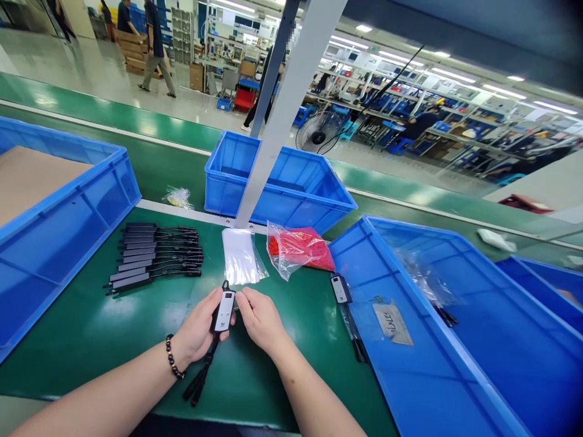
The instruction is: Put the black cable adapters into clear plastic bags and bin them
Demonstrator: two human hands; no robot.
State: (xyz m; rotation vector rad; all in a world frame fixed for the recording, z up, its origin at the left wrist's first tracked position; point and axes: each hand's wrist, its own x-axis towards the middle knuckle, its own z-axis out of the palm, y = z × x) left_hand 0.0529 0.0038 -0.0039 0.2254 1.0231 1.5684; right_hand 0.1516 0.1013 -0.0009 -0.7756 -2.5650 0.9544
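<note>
A small black and silver electronic module [224, 311] with short black cables is gripped in my left hand [199, 328], its face toward me. The cables [200, 376] hang down toward the table's front edge. My right hand [263, 318] is closed at the module's upper right side, thumb and fingers pinched; what lies between them is mostly hidden. Just beyond my hands lies a stack of clear plastic bags [240, 255]. To the left, several similar modules [136, 258] lie in a row with their cables pointing right.
A clear bag of small red parts [300, 247] lies behind my right hand. Blue bins stand at left [59, 224], back [291, 200] and right [410, 364]. A bagged module [341, 291] leans by the right bin. A metal post [273, 139] rises behind the plastic bags.
</note>
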